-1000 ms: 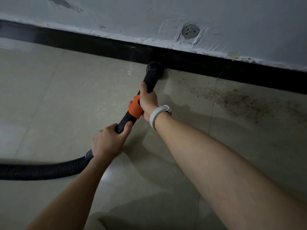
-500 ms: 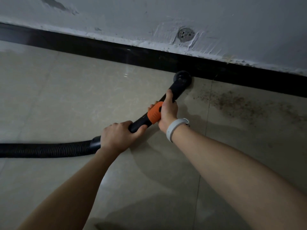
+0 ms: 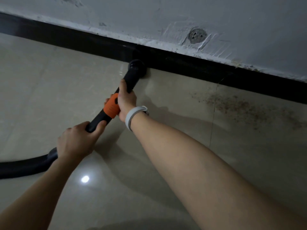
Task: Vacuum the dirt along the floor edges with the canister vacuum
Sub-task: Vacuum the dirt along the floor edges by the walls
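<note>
Right hand (image 3: 127,100) wraps the wand (image 3: 106,116) just ahead of the orange collar (image 3: 111,108), thumb lying along the tube. Left hand (image 3: 77,140) grips lower down, fingers curled round, just above where the hose (image 3: 25,166) joins. Nozzle (image 3: 137,68) sits on the floor (image 3: 49,90), touching the black skirting (image 3: 191,65).

Dirt (image 3: 240,105) lies well to the right of the nozzle, spread along the skirting and out across the tile; none of it is under the nozzle.

Risks:
- The nozzle head is narrow and the patch is wide, so one pass along the edge likely leaves a strip on the open tile.
- Pushing hard into the skirting could scuff it or tilt the nozzle off the floor, losing suction.
- The hose trails off left; if it snags, the reach to the right stops short.
</note>
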Demonstrator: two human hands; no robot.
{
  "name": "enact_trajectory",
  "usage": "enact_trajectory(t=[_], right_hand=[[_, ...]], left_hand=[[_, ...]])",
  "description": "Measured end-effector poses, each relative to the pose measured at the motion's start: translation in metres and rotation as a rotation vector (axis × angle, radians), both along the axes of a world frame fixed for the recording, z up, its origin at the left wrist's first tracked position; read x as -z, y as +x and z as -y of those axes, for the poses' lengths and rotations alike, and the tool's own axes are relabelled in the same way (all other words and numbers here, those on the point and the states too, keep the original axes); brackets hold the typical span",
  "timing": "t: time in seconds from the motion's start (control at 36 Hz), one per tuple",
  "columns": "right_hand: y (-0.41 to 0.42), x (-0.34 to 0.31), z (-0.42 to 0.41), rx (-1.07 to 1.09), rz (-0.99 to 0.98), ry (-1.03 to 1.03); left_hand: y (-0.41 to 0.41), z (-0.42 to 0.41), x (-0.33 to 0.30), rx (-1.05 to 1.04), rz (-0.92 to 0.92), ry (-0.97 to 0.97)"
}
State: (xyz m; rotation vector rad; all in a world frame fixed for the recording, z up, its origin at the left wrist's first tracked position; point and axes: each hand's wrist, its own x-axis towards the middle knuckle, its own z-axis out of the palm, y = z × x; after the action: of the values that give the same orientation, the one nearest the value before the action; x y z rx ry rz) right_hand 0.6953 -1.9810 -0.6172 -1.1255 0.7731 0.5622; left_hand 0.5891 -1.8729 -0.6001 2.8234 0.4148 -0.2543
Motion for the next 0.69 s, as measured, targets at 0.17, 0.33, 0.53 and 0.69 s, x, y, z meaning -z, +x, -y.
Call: enact_trajectory(t=[0.17,0.33,0.53,0.69], right_hand=[[-0.001,-0.016,0.004,-0.061,0.015,0.013],[-0.01,-0.013,0.037,0.003,0.004,0.022],[-0.024,-0.014,0.084,0.095,-0.024,-0.001],[-0.05,-0.018,0.112,0.14,-0.048,-0.006]], left_hand=[[-0.002,-0.004,0.002,-0.004,0.012,-0.053],[-0.006,0.017,-0.004,0.034,-0.042,-0.085],[-0.011,0.061,-0.011,0.074,-0.111,-0.117],[-0.027,0.082,-0.01,0.127,-0.146,-0.118]])
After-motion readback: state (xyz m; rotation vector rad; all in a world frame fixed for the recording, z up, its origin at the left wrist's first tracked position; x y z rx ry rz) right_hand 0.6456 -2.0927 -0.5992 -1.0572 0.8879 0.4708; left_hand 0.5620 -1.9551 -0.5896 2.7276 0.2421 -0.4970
